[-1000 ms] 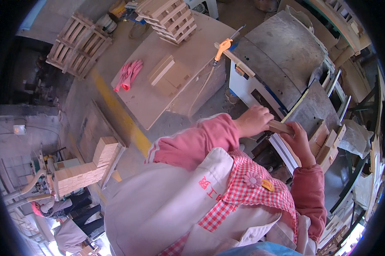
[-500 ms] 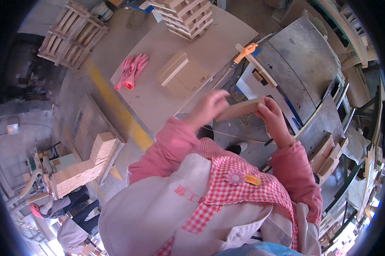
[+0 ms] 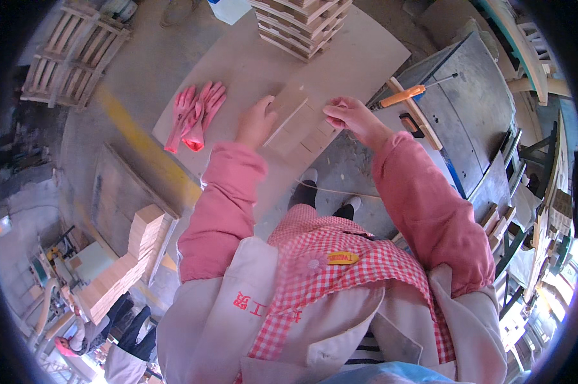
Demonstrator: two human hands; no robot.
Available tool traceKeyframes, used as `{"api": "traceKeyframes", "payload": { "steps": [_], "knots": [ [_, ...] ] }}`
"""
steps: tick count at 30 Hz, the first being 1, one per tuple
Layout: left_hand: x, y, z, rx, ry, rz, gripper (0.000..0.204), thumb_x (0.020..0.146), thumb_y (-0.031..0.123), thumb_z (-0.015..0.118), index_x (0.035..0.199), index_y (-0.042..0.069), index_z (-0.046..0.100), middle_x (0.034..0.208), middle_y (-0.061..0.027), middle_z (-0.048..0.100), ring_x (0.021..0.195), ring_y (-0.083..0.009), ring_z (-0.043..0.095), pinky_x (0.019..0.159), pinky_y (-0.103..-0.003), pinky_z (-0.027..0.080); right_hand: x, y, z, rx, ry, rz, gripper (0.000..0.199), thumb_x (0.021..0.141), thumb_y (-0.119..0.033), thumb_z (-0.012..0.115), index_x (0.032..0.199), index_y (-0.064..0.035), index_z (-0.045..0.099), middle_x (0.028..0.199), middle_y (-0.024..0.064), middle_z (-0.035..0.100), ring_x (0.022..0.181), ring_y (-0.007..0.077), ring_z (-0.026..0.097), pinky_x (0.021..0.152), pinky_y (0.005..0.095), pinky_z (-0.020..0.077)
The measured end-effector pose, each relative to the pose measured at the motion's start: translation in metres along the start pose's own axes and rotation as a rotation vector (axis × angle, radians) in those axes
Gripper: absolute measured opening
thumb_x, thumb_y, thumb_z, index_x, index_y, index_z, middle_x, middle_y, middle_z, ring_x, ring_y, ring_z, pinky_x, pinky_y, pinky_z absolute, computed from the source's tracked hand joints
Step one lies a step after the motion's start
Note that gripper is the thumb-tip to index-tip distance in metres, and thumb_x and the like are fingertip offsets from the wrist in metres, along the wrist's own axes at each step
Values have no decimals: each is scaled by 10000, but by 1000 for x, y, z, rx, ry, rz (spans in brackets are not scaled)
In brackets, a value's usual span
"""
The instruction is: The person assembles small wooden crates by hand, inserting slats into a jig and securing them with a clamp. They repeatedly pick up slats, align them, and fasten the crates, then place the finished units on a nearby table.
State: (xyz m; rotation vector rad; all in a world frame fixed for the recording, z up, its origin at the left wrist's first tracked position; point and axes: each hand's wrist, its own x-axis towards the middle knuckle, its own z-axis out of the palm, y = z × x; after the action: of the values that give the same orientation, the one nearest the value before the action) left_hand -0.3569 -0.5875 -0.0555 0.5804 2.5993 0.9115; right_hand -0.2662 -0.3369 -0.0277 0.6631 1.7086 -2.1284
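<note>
Both my hands are over the brown table. At the left edge of a low set of flat wooden pieces is my left hand, thumb and forefinger a little apart, fingertips touching or close to the wood. Across from it, my right hand has its fingers curled together; whether anything thin is between them is hidden. A flat brown panel marked with short lines lies between the hands, beside the pale edge of the pieces. Pink gloves rest on the table left of my left hand.
A tall stack of slatted wood stands at the table's far side. An orange-handled screwdriver lies right of my right hand, by a grey metal machine top. Stacked wooden blocks and people are at lower left; a pallet stands far left.
Both hands have moved forward over the table and farther apart. The wooden piece my right hand held up no longer shows in the air. My view has shifted slightly.
</note>
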Motion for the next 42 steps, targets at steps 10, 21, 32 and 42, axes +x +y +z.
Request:
{"api": "traceKeyframes", "payload": {
  "steps": [10,21,32,42],
  "knots": [
    [-2,-4,4,-100,-26,-46,501,843,197,622,1324,82,546,1203,-226,626,1120,-387,596,950,-427,467,40,11,1,-46,-3,148,136,937,-191,638,972,-59,634,800,-33,563,709,74,558,669,231,497],
    [-5,1,1,-129,-28,-54,493,854,183,626,1324,62,545,1232,-229,612,1150,-377,588,968,-416,461,56,34,2,-1028,318,-300,386,852,-398,649,931,-21,671,870,176,685,799,243,692,678,362,532],
    [-2,-5,3,-142,-18,3,482,844,149,639,1308,53,550,1237,-217,614,1149,-367,590,960,-407,466,3,51,52,103,-146,307,159,920,-209,629,915,-61,572,843,13,594,817,146,629,777,296,545],
    [-26,-38,13,-120,327,-86,449,930,261,536,1298,4,528,1094,-220,662,1064,-402,612,931,-445,468,15,10,12,-611,-97,77,334,931,-272,601,1129,-4,580,967,96,640,804,212,658,725,325,544]
  ]
}}
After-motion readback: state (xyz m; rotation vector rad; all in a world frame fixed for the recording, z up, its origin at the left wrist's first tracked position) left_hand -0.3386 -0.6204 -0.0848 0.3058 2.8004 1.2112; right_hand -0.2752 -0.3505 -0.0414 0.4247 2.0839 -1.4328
